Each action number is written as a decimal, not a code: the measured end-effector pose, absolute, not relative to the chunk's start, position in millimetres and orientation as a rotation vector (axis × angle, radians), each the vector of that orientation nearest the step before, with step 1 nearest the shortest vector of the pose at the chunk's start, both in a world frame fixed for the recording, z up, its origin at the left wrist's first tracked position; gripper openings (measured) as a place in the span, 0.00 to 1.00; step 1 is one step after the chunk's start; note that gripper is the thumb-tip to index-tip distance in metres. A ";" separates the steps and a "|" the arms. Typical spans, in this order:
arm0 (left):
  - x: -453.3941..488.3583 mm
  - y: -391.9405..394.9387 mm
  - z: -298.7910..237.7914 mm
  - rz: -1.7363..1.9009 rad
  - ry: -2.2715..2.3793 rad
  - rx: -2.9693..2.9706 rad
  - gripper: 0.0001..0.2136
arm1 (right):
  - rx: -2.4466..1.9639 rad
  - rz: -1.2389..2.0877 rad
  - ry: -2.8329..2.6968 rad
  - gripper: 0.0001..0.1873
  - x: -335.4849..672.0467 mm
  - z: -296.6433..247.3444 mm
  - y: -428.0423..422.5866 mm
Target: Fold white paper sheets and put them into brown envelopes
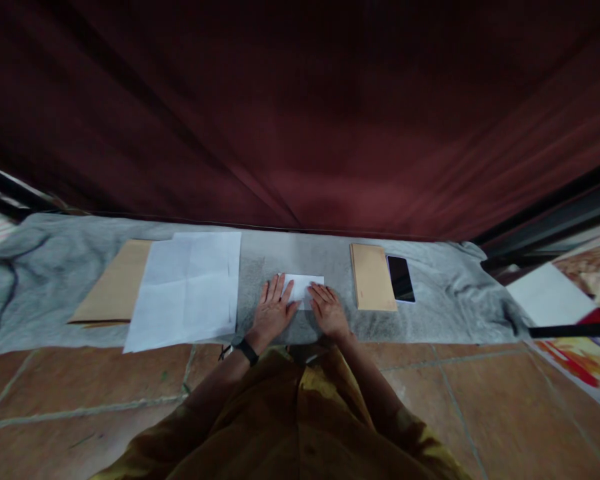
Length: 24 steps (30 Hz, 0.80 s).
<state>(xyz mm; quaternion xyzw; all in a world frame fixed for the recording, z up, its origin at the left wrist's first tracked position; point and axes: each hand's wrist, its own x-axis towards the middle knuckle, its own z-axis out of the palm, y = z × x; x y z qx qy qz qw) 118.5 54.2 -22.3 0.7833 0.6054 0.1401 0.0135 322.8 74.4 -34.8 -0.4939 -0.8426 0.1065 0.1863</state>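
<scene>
A small folded white sheet of paper [304,281] lies flat on the grey cloth in front of me. My left hand [274,308] rests palm down on its left part, fingers stretched out and slightly spread. On the right part lie the fingertips of my right hand [329,312], its fingers extended and the palm facing down. Both hands cover some of the paper, so its side edges are partly hidden. Neither hand is wrapped round anything.
Large white sheets [187,287] overlap brown envelopes [117,283] on the left. To the right are a stack of smaller brown envelopes [374,277] and a phone [401,279]. Grey cloth [445,293] covers the narrow surface, and a dark red curtain [300,147] hangs behind it.
</scene>
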 end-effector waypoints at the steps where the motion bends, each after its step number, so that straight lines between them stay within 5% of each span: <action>1: 120.7 50.7 -21.0 0.431 1.833 2.466 0.26 | -1.380 0.308 -2.367 0.24 323.7 -35.7 75.4; 7: 139.8 25.8 -23.9 0.376 1.499 2.615 0.24 | -1.372 0.322 -2.322 0.24 323.5 -39.2 76.6; 24: 124.7 -0.4 -27.1 0.367 1.533 2.650 0.28 | -1.391 0.253 -2.296 0.25 318.4 -42.0 76.1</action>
